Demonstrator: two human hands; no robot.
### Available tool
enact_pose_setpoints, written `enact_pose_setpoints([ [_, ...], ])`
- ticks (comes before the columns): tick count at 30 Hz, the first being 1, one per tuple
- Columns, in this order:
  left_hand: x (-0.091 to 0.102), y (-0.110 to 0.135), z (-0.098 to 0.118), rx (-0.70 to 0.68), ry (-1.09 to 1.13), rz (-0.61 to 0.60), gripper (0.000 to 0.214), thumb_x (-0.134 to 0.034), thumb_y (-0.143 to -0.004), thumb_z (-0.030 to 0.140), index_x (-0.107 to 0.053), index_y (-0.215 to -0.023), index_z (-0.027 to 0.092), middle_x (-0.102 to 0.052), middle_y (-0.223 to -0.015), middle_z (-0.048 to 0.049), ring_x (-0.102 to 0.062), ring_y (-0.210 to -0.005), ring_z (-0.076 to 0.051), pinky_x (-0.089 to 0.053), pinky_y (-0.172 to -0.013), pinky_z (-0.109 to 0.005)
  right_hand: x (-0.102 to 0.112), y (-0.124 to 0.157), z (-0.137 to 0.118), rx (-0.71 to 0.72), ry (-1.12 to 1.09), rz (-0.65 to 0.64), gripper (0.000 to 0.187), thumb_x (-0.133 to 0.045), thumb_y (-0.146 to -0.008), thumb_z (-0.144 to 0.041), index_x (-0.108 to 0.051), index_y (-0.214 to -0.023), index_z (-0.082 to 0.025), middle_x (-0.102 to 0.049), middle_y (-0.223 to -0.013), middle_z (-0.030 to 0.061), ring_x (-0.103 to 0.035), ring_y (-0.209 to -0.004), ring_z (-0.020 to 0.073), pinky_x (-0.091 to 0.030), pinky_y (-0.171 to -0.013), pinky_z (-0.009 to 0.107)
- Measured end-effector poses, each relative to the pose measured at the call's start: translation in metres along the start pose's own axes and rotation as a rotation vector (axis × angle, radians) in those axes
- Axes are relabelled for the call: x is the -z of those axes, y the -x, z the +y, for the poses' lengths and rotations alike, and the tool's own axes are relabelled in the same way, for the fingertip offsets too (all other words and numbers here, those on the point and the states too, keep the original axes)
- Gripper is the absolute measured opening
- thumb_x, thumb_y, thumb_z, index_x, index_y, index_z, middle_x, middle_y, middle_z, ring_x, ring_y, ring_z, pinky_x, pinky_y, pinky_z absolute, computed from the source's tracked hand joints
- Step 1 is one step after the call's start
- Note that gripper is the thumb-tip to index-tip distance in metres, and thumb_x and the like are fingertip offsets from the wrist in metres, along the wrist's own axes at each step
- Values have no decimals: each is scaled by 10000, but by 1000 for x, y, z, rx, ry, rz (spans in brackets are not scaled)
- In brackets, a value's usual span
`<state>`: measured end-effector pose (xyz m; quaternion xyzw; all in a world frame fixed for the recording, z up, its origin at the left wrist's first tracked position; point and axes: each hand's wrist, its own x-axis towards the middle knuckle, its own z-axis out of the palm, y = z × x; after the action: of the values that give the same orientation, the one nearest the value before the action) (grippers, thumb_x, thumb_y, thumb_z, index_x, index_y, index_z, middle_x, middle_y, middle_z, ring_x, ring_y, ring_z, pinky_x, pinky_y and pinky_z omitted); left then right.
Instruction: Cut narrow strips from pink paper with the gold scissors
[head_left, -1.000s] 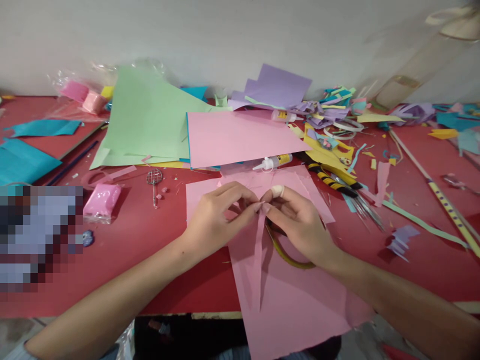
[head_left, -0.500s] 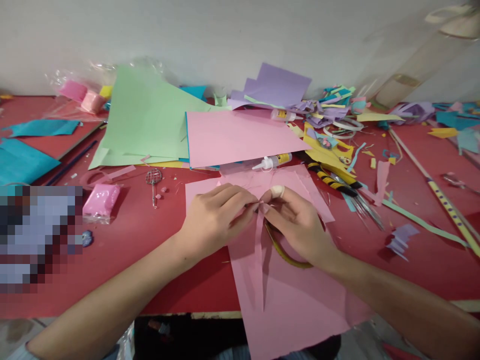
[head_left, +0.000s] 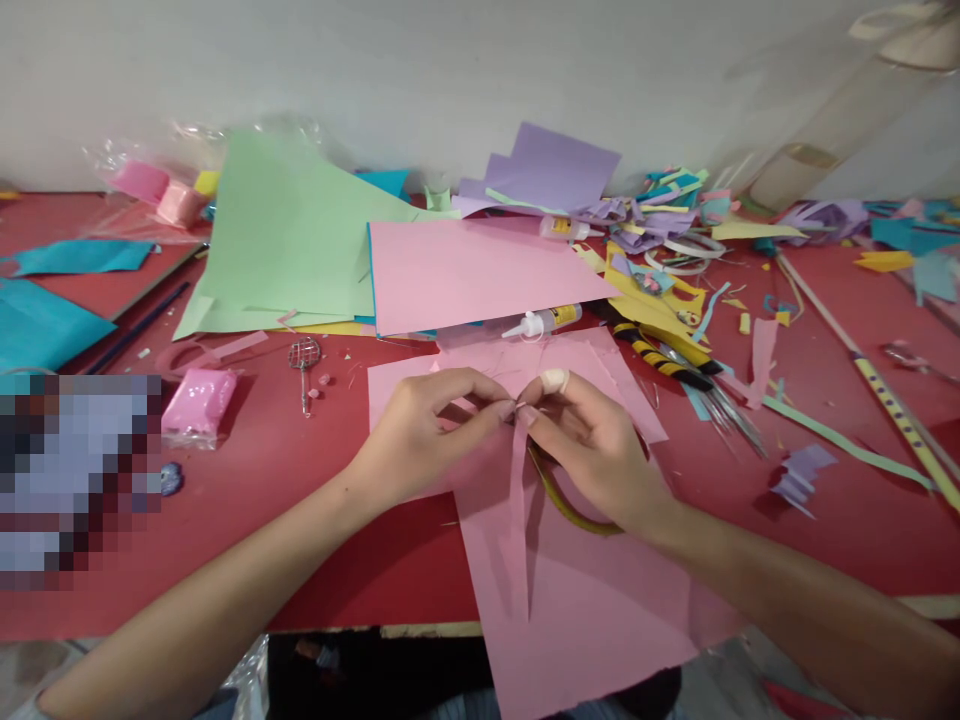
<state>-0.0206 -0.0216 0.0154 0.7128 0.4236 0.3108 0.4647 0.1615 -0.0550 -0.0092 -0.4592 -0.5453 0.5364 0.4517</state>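
Observation:
A narrow pink paper strip (head_left: 519,520) hangs down from between my hands, its top end pinched at the fingertips. My right hand (head_left: 592,440) is closed on that top end with thumb and forefinger; a white wrap covers one fingertip. My left hand (head_left: 420,430) meets it there, thumb and forefinger pressed together on the strip's end, the exact contact partly hidden. Scissors with a yellow-green handle loop (head_left: 562,505) show beneath my right hand, partly covered by it. Below both hands lies a large pink paper sheet (head_left: 600,620), overhanging the table's front edge.
Pliers with black-yellow handles (head_left: 660,355) and a glue bottle (head_left: 551,320) lie beyond my hands. Green paper (head_left: 292,230) and pink card (head_left: 480,275) are stacked behind. A pink clay packet (head_left: 201,402) and small wire racket (head_left: 304,370) sit left; a yellow-ended stick (head_left: 904,420) lies right.
My left hand has turned, its fingers lifting and its thumb now showing along the strip's top. My right hand stays almost still, and the strip hangs as before.

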Motion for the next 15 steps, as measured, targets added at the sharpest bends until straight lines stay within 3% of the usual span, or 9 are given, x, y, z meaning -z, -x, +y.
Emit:
enact_pose_setpoints([
  [15, 1, -1, -6, 131, 166, -73, 174, -641, -891, 313, -726, -871, 162, -719, -845, -29, -676, -739, -139, -579, -738, -258, -1, 0, -1, -3, -15, -9, 55, -615, -915, -216, -569, -888, -231, -595, -847, -7, -613, -760, 133, -520, -669, 260],
])
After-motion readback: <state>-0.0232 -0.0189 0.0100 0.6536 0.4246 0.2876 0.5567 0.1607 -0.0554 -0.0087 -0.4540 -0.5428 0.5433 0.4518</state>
